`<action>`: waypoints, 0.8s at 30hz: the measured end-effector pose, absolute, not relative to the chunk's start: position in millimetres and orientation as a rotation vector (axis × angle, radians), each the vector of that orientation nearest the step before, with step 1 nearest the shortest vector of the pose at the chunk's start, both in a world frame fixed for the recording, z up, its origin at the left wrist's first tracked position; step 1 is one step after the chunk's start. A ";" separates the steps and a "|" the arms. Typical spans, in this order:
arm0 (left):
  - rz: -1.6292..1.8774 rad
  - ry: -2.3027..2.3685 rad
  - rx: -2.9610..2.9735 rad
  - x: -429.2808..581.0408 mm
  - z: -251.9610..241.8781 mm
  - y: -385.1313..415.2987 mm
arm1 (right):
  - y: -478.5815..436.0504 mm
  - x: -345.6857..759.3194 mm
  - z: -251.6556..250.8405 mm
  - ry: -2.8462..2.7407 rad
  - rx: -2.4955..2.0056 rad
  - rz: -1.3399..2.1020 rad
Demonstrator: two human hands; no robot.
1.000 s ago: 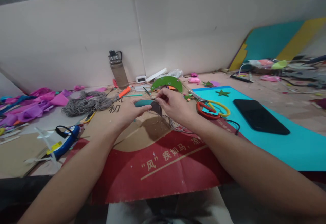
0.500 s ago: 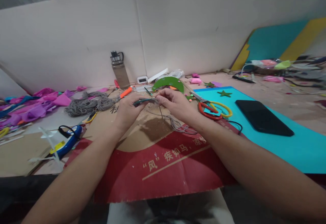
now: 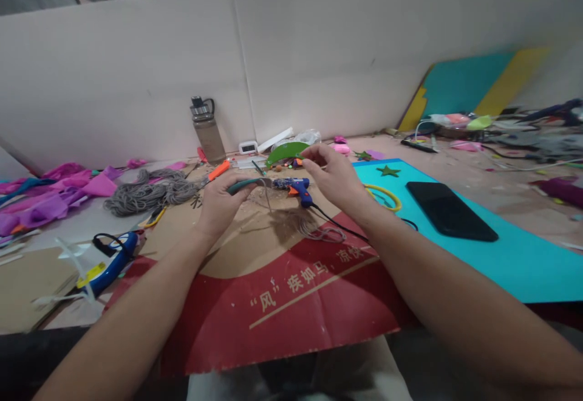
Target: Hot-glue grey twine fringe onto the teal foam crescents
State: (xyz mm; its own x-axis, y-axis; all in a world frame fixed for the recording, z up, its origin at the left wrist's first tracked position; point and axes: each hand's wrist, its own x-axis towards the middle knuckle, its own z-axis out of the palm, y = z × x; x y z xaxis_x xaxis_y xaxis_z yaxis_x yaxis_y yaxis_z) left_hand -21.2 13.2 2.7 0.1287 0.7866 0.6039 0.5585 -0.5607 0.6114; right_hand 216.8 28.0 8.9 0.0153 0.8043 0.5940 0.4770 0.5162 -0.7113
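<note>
My left hand (image 3: 223,203) grips a thin, flat dark-green piece (image 3: 245,185) between thumb and fingers. Grey cord (image 3: 268,197) lies at its right end and hangs down toward loose loops (image 3: 323,231) on the cardboard. To the right, my right hand (image 3: 331,173) is raised with fingers bent and apart, and nothing shows in it. Between the two hands a blue hot glue gun (image 3: 299,189) lies on the cardboard, its nozzle end toward the left hand. The gun's black cable passes beneath my right wrist.
Red and brown cardboard (image 3: 314,304) covers the table in front of me. At left are a bundle of grey cord (image 3: 150,191) and a blue device (image 3: 112,264). A phone (image 3: 449,209) rests on a turquoise sheet (image 3: 523,261). A bottle (image 3: 208,130) stands at the back.
My right hand has moved away from the green piece and cord, up and to the right. The glue gun between the hands now shows. My left hand keeps its hold.
</note>
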 end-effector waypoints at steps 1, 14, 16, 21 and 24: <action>1.396 1.349 2.177 -21.9 2.7 13.7 | 30.0 226.2 8.8 -1.632 -1.151 0.313; 1.521 1.305 2.227 -23.2 1.2 17.2 | 15.5 289.4 -4.3 -1.852 -1.795 0.062; 1.516 1.286 2.232 -23.7 -0.2 18.6 | 15.6 295.4 -6.2 -1.848 -1.820 0.038; 1.506 1.264 2.248 -24.1 -2.1 20.5 | 11.7 313.2 -5.1 -1.783 -1.885 0.013; 1.495 1.271 2.259 -23.6 -1.4 19.8 | 3.9 324.2 -1.5 -1.709 -1.923 -0.021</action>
